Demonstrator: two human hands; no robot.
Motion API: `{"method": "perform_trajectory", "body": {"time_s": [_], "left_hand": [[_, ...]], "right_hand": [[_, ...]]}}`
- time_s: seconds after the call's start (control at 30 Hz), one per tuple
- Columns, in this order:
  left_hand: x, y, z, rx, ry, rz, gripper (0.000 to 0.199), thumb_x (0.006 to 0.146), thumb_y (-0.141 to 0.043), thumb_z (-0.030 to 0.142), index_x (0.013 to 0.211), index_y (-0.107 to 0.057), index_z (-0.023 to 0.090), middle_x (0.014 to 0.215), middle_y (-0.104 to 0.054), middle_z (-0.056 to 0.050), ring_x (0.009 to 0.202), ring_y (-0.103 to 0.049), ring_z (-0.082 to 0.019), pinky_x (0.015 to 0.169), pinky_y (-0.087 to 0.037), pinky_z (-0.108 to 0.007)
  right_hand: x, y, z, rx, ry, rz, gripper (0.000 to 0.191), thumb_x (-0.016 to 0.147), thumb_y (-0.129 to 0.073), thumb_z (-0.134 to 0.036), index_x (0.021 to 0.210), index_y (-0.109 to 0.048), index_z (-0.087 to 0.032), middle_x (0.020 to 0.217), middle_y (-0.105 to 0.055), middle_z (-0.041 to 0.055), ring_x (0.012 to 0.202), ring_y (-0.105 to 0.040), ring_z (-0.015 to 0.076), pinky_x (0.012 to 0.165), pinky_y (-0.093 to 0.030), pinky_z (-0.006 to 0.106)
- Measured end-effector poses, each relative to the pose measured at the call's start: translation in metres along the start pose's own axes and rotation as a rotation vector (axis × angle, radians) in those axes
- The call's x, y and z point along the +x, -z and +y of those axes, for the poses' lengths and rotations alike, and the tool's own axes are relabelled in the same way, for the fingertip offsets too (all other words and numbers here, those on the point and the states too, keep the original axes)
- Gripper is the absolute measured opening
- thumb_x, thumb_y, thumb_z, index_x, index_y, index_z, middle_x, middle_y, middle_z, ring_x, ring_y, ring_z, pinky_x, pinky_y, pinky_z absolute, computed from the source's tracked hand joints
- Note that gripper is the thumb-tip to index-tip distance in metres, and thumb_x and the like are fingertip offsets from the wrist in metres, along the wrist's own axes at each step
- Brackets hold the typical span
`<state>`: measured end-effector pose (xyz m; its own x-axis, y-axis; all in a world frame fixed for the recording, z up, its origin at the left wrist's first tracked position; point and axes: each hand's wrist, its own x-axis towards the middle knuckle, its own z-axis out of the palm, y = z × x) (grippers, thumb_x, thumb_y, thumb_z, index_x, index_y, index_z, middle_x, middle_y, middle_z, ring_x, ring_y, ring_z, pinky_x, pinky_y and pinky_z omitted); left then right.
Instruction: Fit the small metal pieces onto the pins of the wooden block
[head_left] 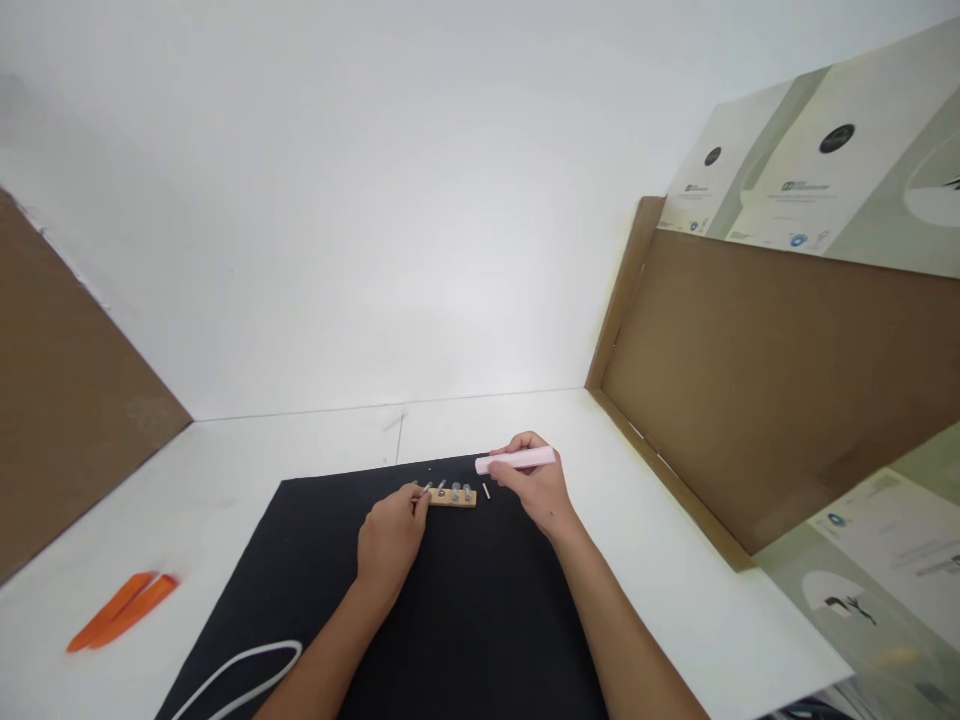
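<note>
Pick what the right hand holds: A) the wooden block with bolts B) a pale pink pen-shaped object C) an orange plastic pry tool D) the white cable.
B: the right hand grips the pale pink pen-shaped object in its fingers, above the black mat.

White wall (375, 220) between cardboard panels (772, 380)

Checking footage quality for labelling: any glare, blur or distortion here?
Head view: light is soft and even, glare pale on the white wall; wide-angle distortion tilts the cardboard panel; the small bolts on the wooden strip look soft.
</note>
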<state>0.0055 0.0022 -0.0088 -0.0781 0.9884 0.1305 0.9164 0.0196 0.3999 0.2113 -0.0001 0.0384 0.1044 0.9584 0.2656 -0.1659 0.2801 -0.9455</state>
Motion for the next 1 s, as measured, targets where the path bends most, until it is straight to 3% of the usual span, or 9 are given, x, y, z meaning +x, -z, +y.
{"method": "perform_trajectory", "body": {"time_s": [0.3,0.5,0.67,0.83,1.0], "left_hand": [[-0.008,0.012,0.005,0.044,0.014,-0.068,0.030,0.090,-0.048,0.042,0.096,-0.073,0.027,0.083,-0.074,-0.006,0.078,-0.068,-0.026,0.061,-0.041,-0.029],[-0.023,0.021,0.020,0.053,-0.029,-0.117,0.031,0.090,-0.048,0.041,0.085,-0.074,0.025,0.085,-0.075,-0.006,0.080,-0.069,-0.026,0.066,-0.047,-0.031],[-0.032,0.012,0.028,0.040,-0.141,-0.150,0.035,0.090,-0.051,0.037,0.116,-0.068,0.023,0.122,-0.069,-0.007,0.104,-0.066,-0.028,0.087,-0.049,-0.035],[-0.029,0.000,0.023,0.101,-0.197,-0.164,0.049,0.092,-0.048,0.034,0.139,-0.050,0.020,0.144,-0.051,-0.010,0.110,-0.064,-0.030,0.088,-0.050,-0.038],[-0.025,-0.003,0.020,0.157,-0.275,-0.211,0.053,0.094,-0.044,0.032,0.145,-0.041,0.021,0.149,-0.042,-0.015,0.106,-0.067,-0.032,0.083,-0.053,-0.041]], "right_hand": [[0.000,0.001,0.001,0.012,0.000,-0.014,0.024,0.068,-0.078,-0.023,0.077,-0.056,-0.020,0.081,-0.072,0.0031,0.060,-0.061,0.0131,0.056,-0.047,0.025],[0.000,0.000,-0.001,-0.010,-0.015,-0.013,0.023,0.068,-0.077,-0.025,0.077,-0.056,-0.020,0.082,-0.072,0.0030,0.057,-0.059,0.0132,0.053,-0.046,0.025],[0.000,0.002,0.000,0.006,-0.009,-0.025,0.023,0.068,-0.078,-0.023,0.077,-0.057,-0.020,0.081,-0.073,0.0031,0.056,-0.059,0.0123,0.053,-0.046,0.025],[0.001,0.002,0.003,0.011,-0.007,-0.049,0.023,0.069,-0.077,-0.023,0.078,-0.057,-0.020,0.082,-0.072,0.0027,0.058,-0.060,0.0125,0.055,-0.047,0.025],[0.001,0.002,0.004,-0.010,-0.007,-0.045,0.023,0.068,-0.078,-0.025,0.078,-0.057,-0.021,0.081,-0.073,0.0024,0.058,-0.061,0.0132,0.055,-0.047,0.025]]}}
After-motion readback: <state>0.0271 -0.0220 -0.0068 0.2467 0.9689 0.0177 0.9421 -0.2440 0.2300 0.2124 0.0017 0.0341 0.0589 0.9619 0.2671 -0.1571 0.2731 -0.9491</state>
